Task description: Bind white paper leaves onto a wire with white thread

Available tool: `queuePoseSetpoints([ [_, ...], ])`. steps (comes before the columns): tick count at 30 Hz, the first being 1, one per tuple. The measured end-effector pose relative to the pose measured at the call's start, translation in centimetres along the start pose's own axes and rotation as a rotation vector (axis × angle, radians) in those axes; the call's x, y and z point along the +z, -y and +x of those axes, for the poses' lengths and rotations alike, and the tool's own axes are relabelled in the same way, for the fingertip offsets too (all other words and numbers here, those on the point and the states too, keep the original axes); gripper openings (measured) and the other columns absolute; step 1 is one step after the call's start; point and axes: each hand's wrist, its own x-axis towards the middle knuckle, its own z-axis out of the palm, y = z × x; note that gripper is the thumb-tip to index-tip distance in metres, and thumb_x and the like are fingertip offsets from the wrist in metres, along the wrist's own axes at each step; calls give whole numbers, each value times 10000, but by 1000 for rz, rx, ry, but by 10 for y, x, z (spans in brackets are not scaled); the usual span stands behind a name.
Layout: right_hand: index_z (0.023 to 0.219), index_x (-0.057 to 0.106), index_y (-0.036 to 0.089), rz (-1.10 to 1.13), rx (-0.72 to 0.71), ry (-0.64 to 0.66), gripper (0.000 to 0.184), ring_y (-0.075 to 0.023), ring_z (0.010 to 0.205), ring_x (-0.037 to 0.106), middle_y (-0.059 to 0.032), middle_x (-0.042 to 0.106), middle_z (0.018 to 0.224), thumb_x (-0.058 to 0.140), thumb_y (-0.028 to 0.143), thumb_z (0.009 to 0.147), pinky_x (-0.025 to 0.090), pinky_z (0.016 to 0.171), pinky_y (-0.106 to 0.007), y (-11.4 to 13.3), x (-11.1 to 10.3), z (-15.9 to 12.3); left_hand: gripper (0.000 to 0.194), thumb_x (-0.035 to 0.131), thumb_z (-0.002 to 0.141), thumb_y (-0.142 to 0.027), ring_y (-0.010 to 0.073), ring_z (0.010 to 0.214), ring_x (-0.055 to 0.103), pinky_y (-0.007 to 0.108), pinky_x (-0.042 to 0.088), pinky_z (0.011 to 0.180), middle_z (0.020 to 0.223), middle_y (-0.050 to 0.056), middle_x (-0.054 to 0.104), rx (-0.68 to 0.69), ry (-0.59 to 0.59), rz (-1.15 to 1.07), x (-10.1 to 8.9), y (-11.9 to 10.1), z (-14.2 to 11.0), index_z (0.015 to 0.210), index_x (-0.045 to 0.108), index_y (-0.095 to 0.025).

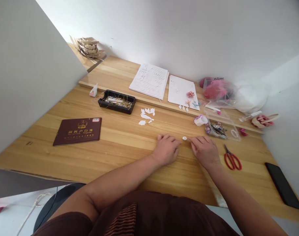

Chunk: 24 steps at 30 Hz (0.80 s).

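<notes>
My table [125, 137] is pale striped wood, with a raised strip [161, 104] running along towards its back. To my left lies a maroon booklet [77, 131]; behind it are a white bottle [93, 90] and a black tray [117, 107]. White cutouts [146, 116] lie loose near the middle. On my right are a clear plastic box [234, 139], red-handled scissors [233, 161] nearer me, and a black phone [284, 185] by the edge.

Bright, diffuse light pales the wall [164, 36] beyond the left hand [167, 149]; on that hand's near side, the table [125, 131] is softly shadowed. Fine details blur; outer edges stretch.
</notes>
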Motion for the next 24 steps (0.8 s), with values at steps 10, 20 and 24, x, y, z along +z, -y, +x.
queuePoseSetpoints([
  [10, 1096, 750, 151, 331, 49, -53, 175, -258, 923, 699, -95, 799, 1004, 637, 238, 996, 519, 880, -393, 5, 3, 15, 244, 552, 993, -297, 249, 1048, 653, 460, 373, 968, 1069, 48, 794, 93, 8, -74, 1, -1, 1, 1098, 766, -242],
  [20, 901, 779, 192, 262, 31, 25, 272, -281, 827, 716, -82, 806, 877, 576, 337, 1009, 494, 806, -425, -16, 10, 32, 219, 607, 982, -315, 196, 923, 721, 296, 502, 811, 978, 59, 804, 283, 119, -203, 3, -3, 3, 1024, 786, -195],
  [24, 1018, 803, 204, 486, -21, 151, 304, -263, 932, 729, -77, 823, 984, 523, 321, 1025, 520, 868, -407, 13, -11, 78, 271, 594, 988, -376, 195, 892, 726, 294, 474, 708, 979, 57, 811, 326, 255, -228, 0, -4, 3, 1006, 789, -187],
])
